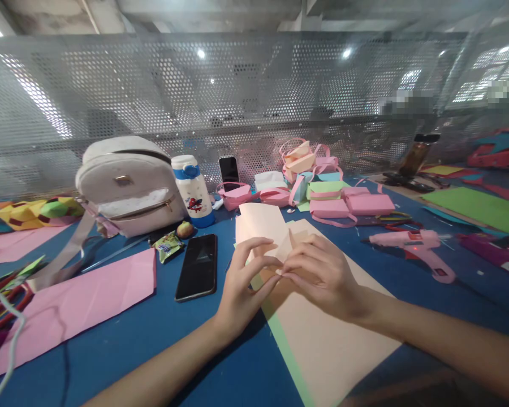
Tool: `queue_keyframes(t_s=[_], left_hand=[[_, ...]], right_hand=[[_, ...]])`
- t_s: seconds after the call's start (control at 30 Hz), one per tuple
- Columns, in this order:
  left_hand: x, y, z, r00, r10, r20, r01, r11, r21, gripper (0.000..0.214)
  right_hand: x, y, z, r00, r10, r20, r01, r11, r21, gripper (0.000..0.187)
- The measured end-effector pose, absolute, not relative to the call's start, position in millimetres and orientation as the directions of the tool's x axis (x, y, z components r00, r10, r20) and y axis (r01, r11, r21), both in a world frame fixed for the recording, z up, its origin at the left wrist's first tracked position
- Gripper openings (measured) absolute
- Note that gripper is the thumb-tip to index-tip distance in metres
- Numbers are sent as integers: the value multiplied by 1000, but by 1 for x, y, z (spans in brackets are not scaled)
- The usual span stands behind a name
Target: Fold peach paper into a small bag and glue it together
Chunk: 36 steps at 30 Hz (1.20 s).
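Observation:
My left hand (254,274) and my right hand (322,277) meet over the middle of the table. Between their pinched fingertips is a small folded piece of peach paper (285,247), its lower part hidden by my fingers. Under both hands lie large peach sheets (339,345), with a green sheet (286,345) showing along their left edge. Another peach sheet (261,217) rises just behind my left fingers. A black phone (197,267) lies flat to the left of my left hand.
A pink glue gun (415,246) with a cord lies at right, near pliers (394,219). Behind stand folded paper baskets (331,206), a white bottle (193,192) and a backpack (129,183). Pink paper (93,297) and a white cable (14,339) occupy the left; green sheets (477,206) the far right.

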<state>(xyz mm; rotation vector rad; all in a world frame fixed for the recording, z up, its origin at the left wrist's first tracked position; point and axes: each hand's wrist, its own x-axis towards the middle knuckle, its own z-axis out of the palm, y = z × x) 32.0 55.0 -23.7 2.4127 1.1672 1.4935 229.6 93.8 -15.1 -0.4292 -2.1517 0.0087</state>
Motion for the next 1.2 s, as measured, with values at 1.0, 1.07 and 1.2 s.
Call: queue_keyframes(t_s=[1.0,1.07,1.2], left_hand=[[31,57,-25,228,654,721,529,-705,472,17],[31,57,-25,228,656,720,531,-703,472,17],[32,58,-25,227,657,719,533,-702,473,18]], right_hand=[[229,94,-15,-463,328,824,258,939,-228,7],[228,93,-14,-460,324,826,266,939,-220,6],[227,92,-11,-479,318,818,290,937,-195,7]])
